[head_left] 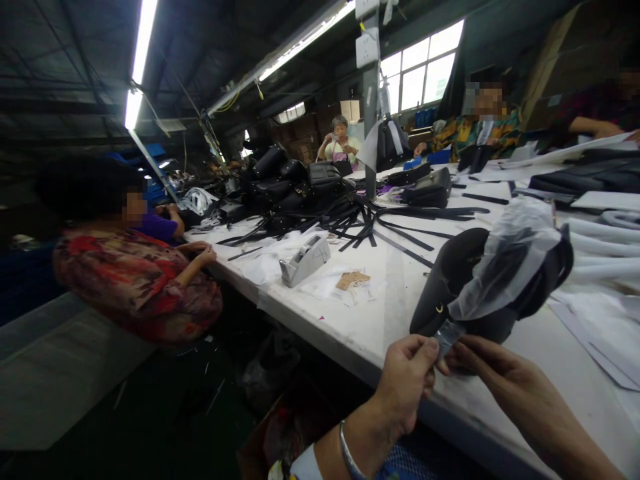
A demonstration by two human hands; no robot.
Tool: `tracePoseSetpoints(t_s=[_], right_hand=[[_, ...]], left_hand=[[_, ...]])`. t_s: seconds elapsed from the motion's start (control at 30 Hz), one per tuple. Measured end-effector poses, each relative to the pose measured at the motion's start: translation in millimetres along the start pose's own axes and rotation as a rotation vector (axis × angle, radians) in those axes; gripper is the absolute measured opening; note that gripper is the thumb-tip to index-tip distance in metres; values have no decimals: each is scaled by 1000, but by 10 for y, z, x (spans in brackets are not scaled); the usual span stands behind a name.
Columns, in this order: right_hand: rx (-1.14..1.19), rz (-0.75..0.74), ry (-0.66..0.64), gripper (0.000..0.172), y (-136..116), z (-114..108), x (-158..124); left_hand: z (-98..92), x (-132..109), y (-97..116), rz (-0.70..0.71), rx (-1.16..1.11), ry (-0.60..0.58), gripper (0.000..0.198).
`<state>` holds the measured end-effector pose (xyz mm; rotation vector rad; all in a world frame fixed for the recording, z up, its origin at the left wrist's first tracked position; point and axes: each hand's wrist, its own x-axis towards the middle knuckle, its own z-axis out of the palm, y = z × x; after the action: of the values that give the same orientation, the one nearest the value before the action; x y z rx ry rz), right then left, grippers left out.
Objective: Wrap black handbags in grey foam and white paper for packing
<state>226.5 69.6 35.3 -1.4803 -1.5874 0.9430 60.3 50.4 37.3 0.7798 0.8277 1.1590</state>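
A black leather-like handbag [463, 267] stands on the white table at the right, its opening turned toward me. Thin translucent plastic wrap [510, 257] drapes over its handle and front. My left hand [407, 380], with a silver bangle at the wrist, pinches a small shiny strip of clear plastic [449, 335] between thumb and fingers. Just under the bag's front, my right hand [493, 363] has its fingers curled together at the strip's lower right side. What those fingertips grip is hidden. A small gold-coloured fitting shows on the bag above the strip.
A grey tape dispenser [306, 260] and brown tags [353, 280] lie mid-table. Behind them are black straps [370, 220] and a pile of black bags [290, 180]. White padding [605, 247] lies right. A person in a red patterned top [135, 280] is at left; others work across the table.
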Motion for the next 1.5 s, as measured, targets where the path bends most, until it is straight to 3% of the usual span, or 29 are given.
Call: tracePoseSetpoints(t_s=[0.13,0.27,0.5,0.77,0.9,1.03,1.17,1.3,1.5], right_hand=[[-164,-2,126,44,-5,90,-6],[-172,-40,204,40,-72,148,-15],[25,-73,139,34,-170,215,-50],[104,4,122,29,-270,229,-24],[131,63,82,25,-278,234,17],[266,30,20,25,-272,187,-5],[607,75,-190,38,-281,100,-96],[870,133,-398,37,-276,80,-143],[862,259,-303,24,-403,239,-64]], left_hand=[[-20,16,18,-20,24,-23,40],[-21,15,42,-46,50,-23,44],[-30,19,15,-126,85,-81,49],[-50,-7,56,-160,91,-121,47],[-55,-15,23,-203,92,-159,48],[-55,1,-5,-221,14,-140,46],[-63,4,-7,-234,-91,-149,43],[-53,-8,-8,-294,-227,-173,38],[7,-5,-20,-328,-253,-137,42]])
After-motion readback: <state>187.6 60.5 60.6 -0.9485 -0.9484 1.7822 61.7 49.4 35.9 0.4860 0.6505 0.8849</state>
